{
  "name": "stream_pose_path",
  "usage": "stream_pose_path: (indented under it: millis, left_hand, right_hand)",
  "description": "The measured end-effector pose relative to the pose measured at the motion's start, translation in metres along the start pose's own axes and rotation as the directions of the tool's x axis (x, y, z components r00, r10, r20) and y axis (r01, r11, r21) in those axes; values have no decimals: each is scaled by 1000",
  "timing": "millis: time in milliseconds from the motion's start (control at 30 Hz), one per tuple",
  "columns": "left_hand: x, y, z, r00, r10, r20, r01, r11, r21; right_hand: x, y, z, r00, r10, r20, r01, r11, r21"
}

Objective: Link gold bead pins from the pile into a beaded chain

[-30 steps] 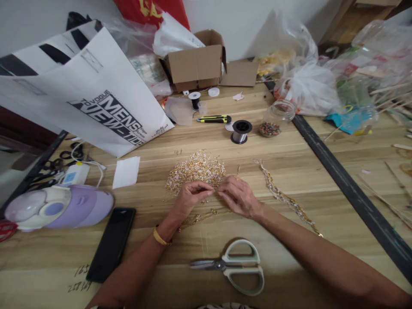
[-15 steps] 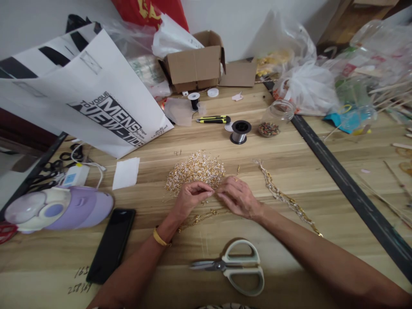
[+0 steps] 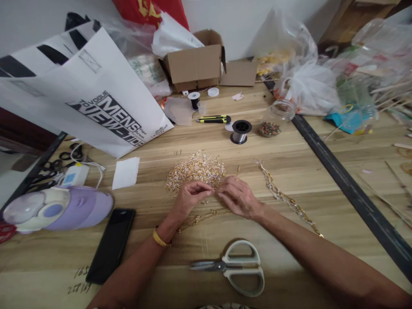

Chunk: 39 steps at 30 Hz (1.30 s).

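My left hand (image 3: 193, 197) and my right hand (image 3: 238, 196) meet fingertip to fingertip in the middle of the table. Both are pinched closed; whatever lies between the fingers is too small to make out. Just beyond them spreads a heap of small gold and clear beads (image 3: 195, 170). A thin gold chain (image 3: 200, 218) lies under and in front of the hands, partly covered by them. To the right of my right hand rests a bundle of gold and silver chains (image 3: 288, 198). White-handled scissors (image 3: 225, 267) lie nearer to me, blades pointing left.
Behind the beads are a wire spool (image 3: 240, 133), a yellow-black utility knife (image 3: 213, 119) and a clear jar of beads (image 3: 273, 122). A black phone (image 3: 111, 245), a purple bottle (image 3: 80, 207) and a large white paper bag (image 3: 109, 98) stand or lie at left. Plastic bags (image 3: 312, 88) crowd the back right.
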<state>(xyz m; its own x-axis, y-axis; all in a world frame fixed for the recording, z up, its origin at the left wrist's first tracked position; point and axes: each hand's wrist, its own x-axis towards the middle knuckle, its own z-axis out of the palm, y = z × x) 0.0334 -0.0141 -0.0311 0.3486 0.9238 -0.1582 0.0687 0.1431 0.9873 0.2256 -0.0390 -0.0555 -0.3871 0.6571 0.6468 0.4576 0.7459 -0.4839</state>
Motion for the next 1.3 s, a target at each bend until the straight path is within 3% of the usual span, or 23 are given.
stream_pose_path:
  millis: [200,567,1133,1300]
  left_hand:
    - [0,-2,0,1000,-22,-11,22,1000,3]
    - [0,-3,-1,995,98,-14,-98,995,5]
    - [0,-3,0,1000,10,-7,-10,1000,2]
    - [0,-4,-1,999,40,4,-40,999,7]
  right_hand:
    - [0,0,0,1000,5,2,-5,1000,-3]
    - [1,0,0,1000,9,7,-9,1000,-14]
    - [-1,1,0,1000,-2,14,3,1000,-12]
    - [0,1,0,1000,10,14,-10,1000,-10]
